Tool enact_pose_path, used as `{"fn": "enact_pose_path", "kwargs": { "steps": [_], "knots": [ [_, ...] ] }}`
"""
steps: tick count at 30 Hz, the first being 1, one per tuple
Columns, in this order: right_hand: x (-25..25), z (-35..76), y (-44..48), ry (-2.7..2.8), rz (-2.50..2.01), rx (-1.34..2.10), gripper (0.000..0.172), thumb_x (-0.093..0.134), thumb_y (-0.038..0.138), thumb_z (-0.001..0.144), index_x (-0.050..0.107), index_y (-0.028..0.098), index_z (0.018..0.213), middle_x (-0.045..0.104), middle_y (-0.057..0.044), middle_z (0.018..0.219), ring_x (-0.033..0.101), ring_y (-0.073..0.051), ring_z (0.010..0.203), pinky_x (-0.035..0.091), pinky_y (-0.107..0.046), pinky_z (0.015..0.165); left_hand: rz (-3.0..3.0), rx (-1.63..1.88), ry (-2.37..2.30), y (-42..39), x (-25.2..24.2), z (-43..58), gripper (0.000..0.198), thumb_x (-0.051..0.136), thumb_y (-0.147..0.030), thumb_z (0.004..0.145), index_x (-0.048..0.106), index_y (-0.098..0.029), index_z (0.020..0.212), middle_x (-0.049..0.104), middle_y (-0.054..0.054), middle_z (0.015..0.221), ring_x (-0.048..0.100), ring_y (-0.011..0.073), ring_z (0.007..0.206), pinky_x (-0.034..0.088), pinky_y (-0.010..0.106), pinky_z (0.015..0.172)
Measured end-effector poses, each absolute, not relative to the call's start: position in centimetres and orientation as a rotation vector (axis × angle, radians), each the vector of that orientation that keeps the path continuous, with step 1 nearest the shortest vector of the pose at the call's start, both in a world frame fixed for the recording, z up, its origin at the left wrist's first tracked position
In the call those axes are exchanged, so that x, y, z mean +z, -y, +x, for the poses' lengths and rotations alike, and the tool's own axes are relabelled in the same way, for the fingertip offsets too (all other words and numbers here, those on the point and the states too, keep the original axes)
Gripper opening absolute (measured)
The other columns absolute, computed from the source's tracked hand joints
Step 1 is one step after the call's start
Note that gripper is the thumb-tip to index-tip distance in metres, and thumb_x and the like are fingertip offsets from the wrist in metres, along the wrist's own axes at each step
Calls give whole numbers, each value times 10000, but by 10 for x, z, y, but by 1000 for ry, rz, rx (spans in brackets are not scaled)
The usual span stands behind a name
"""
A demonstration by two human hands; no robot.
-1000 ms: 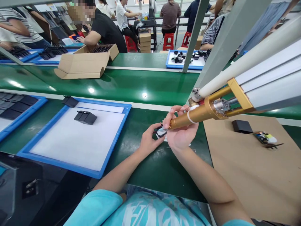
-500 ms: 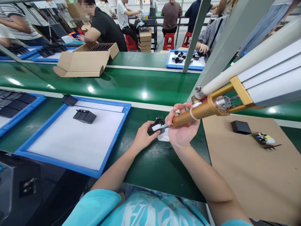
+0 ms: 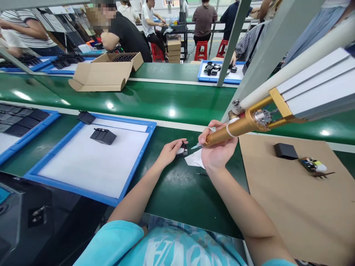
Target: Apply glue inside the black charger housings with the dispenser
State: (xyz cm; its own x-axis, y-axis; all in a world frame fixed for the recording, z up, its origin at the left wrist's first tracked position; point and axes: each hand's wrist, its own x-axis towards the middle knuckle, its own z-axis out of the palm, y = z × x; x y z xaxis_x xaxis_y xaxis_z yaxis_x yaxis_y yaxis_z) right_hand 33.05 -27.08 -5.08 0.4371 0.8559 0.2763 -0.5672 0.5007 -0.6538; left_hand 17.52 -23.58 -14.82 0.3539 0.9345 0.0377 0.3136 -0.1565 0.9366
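Note:
My left hand [image 3: 168,153] is closed on a small black device [image 3: 183,148] with a white part and dark wires on top; the fingers hide much of it. Wrapped round a gold glue dispenser [image 3: 227,133], my right hand [image 3: 219,154] holds it at a slant. Its pale pointed nozzle [image 3: 196,146] points left, slightly apart from the device. Under the nozzle lies a white paper [image 3: 195,159] on the green bench. A thin dark tool [image 3: 201,174] lies just below the paper, partly hidden by my right wrist.
On the left, a blue-rimmed tray [image 3: 135,162] bears a black box [image 3: 103,136]. Brown cardboard [image 3: 288,207] at right carries another black box [image 3: 285,151] and a circuit board [image 3: 313,165]. A grey post [image 3: 260,70] rises behind the dispenser. Co-workers sit beyond the green belt [image 3: 149,99].
The nozzle has drawn away from the device, leaving a gap. My left hand has turned and tilted the device and shifted it slightly left. More of the white paper shows.

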Motion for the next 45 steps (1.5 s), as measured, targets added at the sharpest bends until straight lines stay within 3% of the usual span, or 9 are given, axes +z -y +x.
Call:
{"fn": "enact_pose_path", "kwargs": {
  "steps": [3, 7, 16, 22, 29, 33, 37, 40, 45],
  "knots": [
    [-51, 331, 271, 646, -506, 939, 299, 362, 485, 869, 462, 229, 750, 536, 29, 820, 508, -75, 433, 369, -252, 424, 2099, 885, -1286, 246, -144, 177, 327, 541, -420, 912, 684, -224, 1132, 728, 50, 1099, 669, 226, 1017, 491, 369, 947],
    [-52, 331, 271, 634, -496, 951, 284, 347, 459, 879, 467, 231, 761, 546, 30, 819, 513, -77, 438, 366, -248, 430, 2359, 919, -1264, 253, -142, 173, 256, 549, -367, 919, 681, -226, 1087, 731, 39, 1059, 686, 188, 942, 523, 314, 867],
    [-52, 331, 269, 603, -496, 955, 290, 360, 482, 862, 468, 232, 763, 555, 31, 787, 503, -79, 426, 361, -248, 430, 2560, 540, -1451, 259, -147, 184, 350, 338, -349, 1008, 565, -218, 1239, 677, 62, 1143, 639, 207, 993, 482, 306, 794],
    [-52, 332, 269, 620, -504, 946, 289, 354, 480, 861, 463, 231, 763, 555, 32, 766, 497, -77, 431, 364, -244, 436, 2640, 317, -1562, 265, -147, 193, 432, 519, -443, 922, 507, -199, 1279, 645, 91, 1045, 600, 263, 950, 459, 335, 739],
    [-50, 334, 268, 610, -522, 934, 297, 369, 476, 846, 465, 220, 729, 541, 31, 768, 504, -72, 418, 350, -240, 414, 2184, 722, -1441, 256, -152, 187, 391, 581, -381, 869, 503, -228, 1220, 632, 61, 1100, 607, 246, 998, 468, 366, 860],
    [-48, 337, 267, 623, -562, 914, 288, 365, 479, 842, 451, 225, 736, 532, 35, 760, 500, -70, 414, 351, -232, 404, 1333, 1018, -1168, 256, -144, 185, 473, 571, -513, 834, 471, -227, 1197, 604, 16, 893, 610, 173, 731, 512, 313, 661],
    [-48, 339, 266, 618, -571, 910, 280, 357, 456, 847, 463, 222, 737, 530, 32, 747, 506, -78, 407, 353, -237, 401, 759, 982, -819, 262, -125, 184, 547, 402, -620, 870, 492, -219, 1231, 495, -11, 717, 438, 85, 440, 348, 222, 384],
    [-49, 341, 265, 616, -564, 901, 294, 352, 447, 852, 480, 214, 726, 537, 28, 742, 517, -85, 405, 353, -241, 404, 670, 933, -732, 268, -113, 183, 558, 350, -616, 891, 512, -231, 1262, 416, -30, 655, 323, 53, 369, 226, 208, 321],
    [-49, 343, 265, 619, -581, 885, 295, 382, 459, 843, 482, 209, 723, 541, 32, 735, 519, -84, 407, 351, -233, 408, 756, 904, -600, 272, -112, 182, 640, 388, -668, 868, 423, -255, 1357, 464, -42, 630, 345, 49, 317, 250, 202, 306]
  ]
}}
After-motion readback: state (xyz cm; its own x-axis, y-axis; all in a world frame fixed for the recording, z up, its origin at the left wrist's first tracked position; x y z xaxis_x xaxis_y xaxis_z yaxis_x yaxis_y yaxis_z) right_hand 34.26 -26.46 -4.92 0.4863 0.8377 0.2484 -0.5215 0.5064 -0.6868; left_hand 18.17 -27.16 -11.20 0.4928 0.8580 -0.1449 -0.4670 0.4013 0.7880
